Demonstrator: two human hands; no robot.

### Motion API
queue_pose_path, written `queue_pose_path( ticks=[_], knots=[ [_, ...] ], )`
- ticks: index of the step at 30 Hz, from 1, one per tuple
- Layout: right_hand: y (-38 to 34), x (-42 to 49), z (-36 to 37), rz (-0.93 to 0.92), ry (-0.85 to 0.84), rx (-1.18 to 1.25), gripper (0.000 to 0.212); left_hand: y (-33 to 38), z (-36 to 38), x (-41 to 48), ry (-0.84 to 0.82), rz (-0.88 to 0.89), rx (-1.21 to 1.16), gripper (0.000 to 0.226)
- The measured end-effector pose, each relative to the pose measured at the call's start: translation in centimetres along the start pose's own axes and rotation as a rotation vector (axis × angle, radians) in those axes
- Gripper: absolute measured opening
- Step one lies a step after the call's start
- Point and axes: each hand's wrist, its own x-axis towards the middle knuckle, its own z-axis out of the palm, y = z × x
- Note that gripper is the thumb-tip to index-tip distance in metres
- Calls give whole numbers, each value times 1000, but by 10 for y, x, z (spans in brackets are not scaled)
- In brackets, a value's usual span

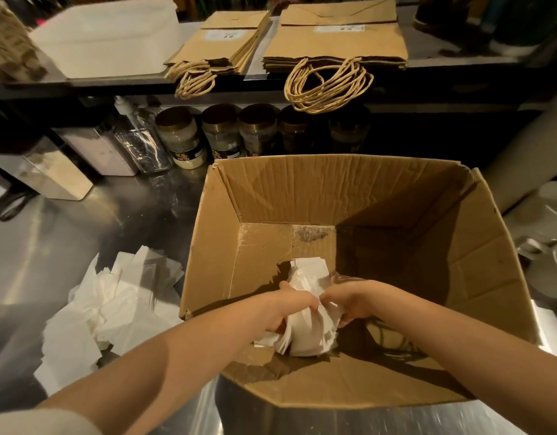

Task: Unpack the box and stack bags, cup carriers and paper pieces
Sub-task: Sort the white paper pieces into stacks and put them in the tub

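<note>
An open cardboard box (380, 196) stands on the steel counter. Inside it, both my hands reach down to a bundle of white paper pieces (308, 328). My left hand (291, 307) grips the bundle from the left, and my right hand (349, 301) grips it from the right. A loose heap of white paper pieces (107, 306) lies on the counter left of the box. On the shelf behind lie two stacks of flat brown paper bags with twine handles, a smaller stack (220, 45) and a larger stack (337, 42).
White flat sheets (107, 36) lie on the shelf at the back left. Several jars (183, 136) and clear containers (95, 152) stand under the shelf behind the box. White dishes (550, 246) sit right of the box.
</note>
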Motion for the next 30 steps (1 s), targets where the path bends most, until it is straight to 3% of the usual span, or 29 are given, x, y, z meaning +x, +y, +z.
queue_pose_path(
  ticks=[5, 10, 21, 26, 30],
  knots=[
    [-2, 3, 4, -15, -1, -45, 8, 3, -20, -6, 14, -14, 379, 105],
    [-3, 9, 6, 9, 37, -22, 26, -12, -30, -9, 24, -46, 571, 97],
    [-2, 12, 10, 31, 71, -1, 34, -25, -23, 3, -16, -140, 275, 113],
    [-3, 4, 13, -8, 69, 20, 32, -21, -19, -3, -26, -136, 28, 101],
    [-4, -1, 19, -71, 102, -46, 30, -13, -5, -2, 2, -112, -150, 79]
  ],
)
